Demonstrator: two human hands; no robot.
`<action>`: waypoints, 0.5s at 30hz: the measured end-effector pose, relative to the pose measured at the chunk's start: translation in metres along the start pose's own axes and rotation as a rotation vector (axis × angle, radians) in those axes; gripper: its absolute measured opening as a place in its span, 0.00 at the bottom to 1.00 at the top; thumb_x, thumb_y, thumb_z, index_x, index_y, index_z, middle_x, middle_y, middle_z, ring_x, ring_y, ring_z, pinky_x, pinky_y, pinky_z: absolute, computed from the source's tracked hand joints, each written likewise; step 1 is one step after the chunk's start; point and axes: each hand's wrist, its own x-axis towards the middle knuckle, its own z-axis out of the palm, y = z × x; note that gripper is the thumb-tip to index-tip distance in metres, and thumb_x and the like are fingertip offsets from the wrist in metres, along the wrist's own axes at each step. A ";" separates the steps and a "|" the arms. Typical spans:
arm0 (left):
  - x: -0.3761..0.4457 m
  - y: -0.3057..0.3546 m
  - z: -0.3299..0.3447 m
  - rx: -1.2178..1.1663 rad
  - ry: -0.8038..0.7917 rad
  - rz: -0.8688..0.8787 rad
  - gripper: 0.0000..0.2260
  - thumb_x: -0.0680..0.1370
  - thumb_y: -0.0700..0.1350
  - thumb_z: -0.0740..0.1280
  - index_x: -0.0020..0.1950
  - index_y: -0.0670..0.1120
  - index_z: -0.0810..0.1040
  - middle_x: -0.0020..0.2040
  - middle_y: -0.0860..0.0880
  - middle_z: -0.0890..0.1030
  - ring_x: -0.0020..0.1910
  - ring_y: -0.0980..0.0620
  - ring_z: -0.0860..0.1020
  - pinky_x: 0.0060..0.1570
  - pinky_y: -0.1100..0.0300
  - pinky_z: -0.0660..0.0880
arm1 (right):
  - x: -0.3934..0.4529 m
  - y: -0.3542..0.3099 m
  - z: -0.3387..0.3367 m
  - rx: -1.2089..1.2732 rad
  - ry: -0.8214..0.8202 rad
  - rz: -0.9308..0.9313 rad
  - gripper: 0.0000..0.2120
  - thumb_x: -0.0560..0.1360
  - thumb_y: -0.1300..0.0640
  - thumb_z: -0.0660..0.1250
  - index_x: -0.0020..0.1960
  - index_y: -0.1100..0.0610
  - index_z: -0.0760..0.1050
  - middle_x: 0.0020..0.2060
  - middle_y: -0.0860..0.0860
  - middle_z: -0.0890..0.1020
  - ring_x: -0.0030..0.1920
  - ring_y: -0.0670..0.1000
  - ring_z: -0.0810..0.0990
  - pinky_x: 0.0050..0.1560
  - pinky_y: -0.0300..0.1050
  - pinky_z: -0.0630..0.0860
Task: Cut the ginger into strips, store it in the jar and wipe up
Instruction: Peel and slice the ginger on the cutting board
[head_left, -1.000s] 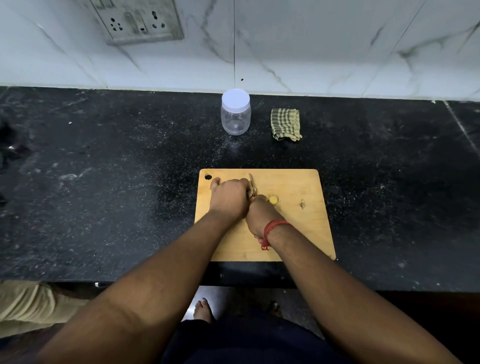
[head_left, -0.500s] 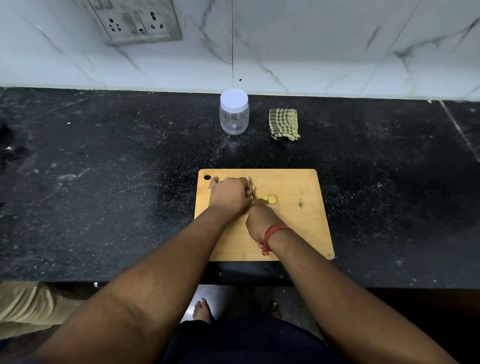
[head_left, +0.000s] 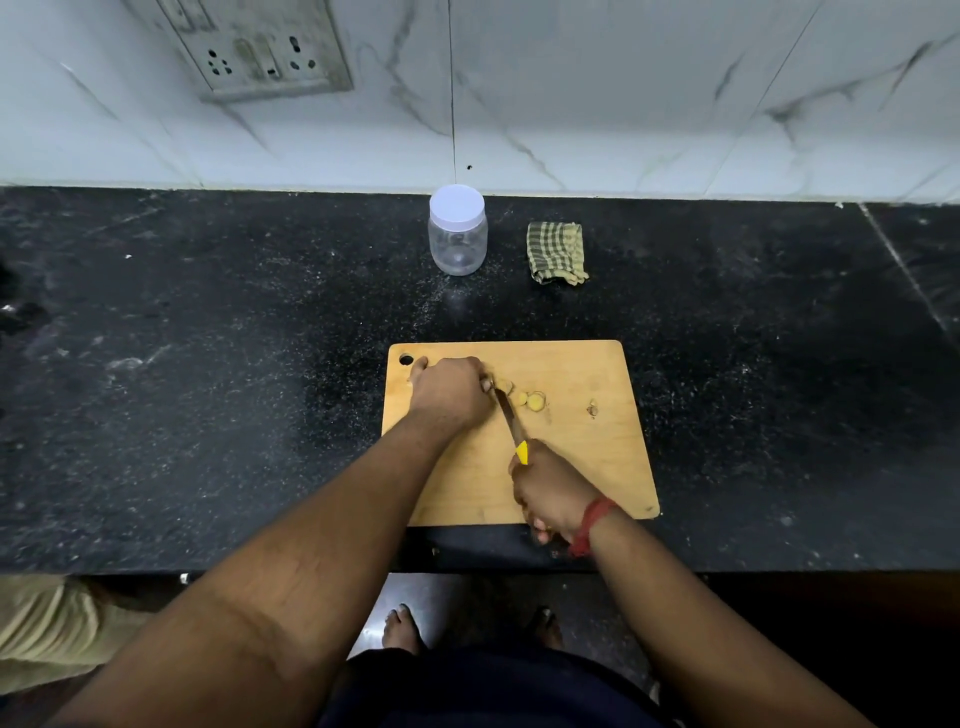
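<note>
A wooden cutting board (head_left: 582, 457) lies at the counter's front edge. My left hand (head_left: 449, 392) rests curled at the board's upper left, holding down the ginger, which is mostly hidden under its fingers. Cut ginger slices (head_left: 530, 400) lie just right of it. My right hand (head_left: 548, 488) grips a knife (head_left: 511, 421) by its yellow handle; the blade points up-left and its tip meets the ginger by my left fingertips. A clear plastic jar (head_left: 458, 236) with a white lid on stands at the back of the counter. A folded green checked cloth (head_left: 556, 253) lies to its right.
The black speckled counter (head_left: 208, 389) stretches wide to left and right of the board. A white marble wall with a socket panel (head_left: 260, 47) rises behind. A small ginger scrap (head_left: 592, 409) lies on the board's right half. My bare feet show below the counter edge.
My right hand has drawn back toward the board's front edge, pulling the knife toward me. More cut slices now show beside my left hand, which has stayed put.
</note>
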 end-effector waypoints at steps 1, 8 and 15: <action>-0.001 0.001 0.000 0.006 -0.005 0.003 0.08 0.81 0.46 0.60 0.53 0.50 0.78 0.49 0.48 0.83 0.56 0.46 0.79 0.76 0.44 0.54 | -0.002 0.004 -0.001 0.194 -0.044 0.011 0.07 0.80 0.63 0.51 0.53 0.57 0.66 0.30 0.53 0.68 0.20 0.48 0.62 0.23 0.36 0.63; -0.007 0.003 -0.006 -0.007 -0.031 0.027 0.05 0.81 0.45 0.60 0.47 0.52 0.73 0.44 0.51 0.79 0.56 0.47 0.79 0.75 0.44 0.54 | -0.011 0.018 -0.019 0.582 -0.184 0.037 0.09 0.83 0.63 0.56 0.46 0.56 0.71 0.27 0.50 0.61 0.16 0.44 0.57 0.21 0.29 0.57; -0.009 -0.001 -0.006 -0.015 -0.025 0.059 0.06 0.80 0.44 0.63 0.44 0.53 0.72 0.39 0.55 0.76 0.54 0.47 0.78 0.74 0.45 0.56 | -0.006 0.002 -0.012 0.342 0.035 -0.105 0.05 0.82 0.61 0.54 0.51 0.58 0.68 0.27 0.51 0.66 0.18 0.48 0.60 0.21 0.34 0.61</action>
